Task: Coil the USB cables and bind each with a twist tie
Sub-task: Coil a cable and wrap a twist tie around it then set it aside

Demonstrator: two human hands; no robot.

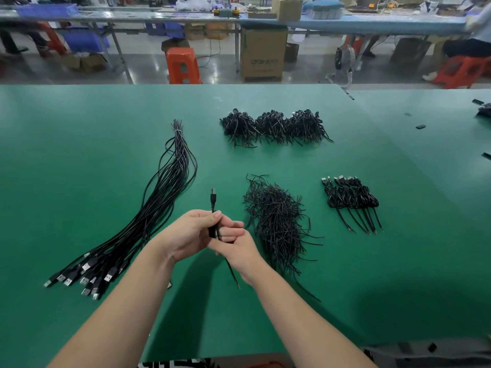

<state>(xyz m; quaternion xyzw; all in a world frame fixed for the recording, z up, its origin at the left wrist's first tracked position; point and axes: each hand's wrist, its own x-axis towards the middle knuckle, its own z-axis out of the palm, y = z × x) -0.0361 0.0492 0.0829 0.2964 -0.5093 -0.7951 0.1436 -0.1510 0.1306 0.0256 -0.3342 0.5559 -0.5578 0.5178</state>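
Fingers of both hands are curled round one coiled cable (213, 229), held above the green table (79, 181); the left hand (191, 232) clasps the small black coil from the left with its thumb on top, and the right hand (236, 245) pinches it from the right, fingertips meeting the left thumb; whether a twist tie sits between the fingers cannot be told, since they hide that spot. The cable's USB plug (213, 195) sticks up on the far side of the grip, and its bare tail (232, 274) hangs out on the near side below the right wrist.

By my reading, the step in hand is the binding of this coil, or the last tightening of its loops; the next move calls for keeping the loops pinched flat with one hand while the other wraps and twists a tie round the middle, lest the coil spring open.

Just right of the hands lies the heap of twist ties (276, 224); farther right, a row of finished coils (350, 200); well to the left, the bundle of uncoiled cables (148, 216), plugs toward the near edge; at the far side, three piles of bound coils (273, 127).
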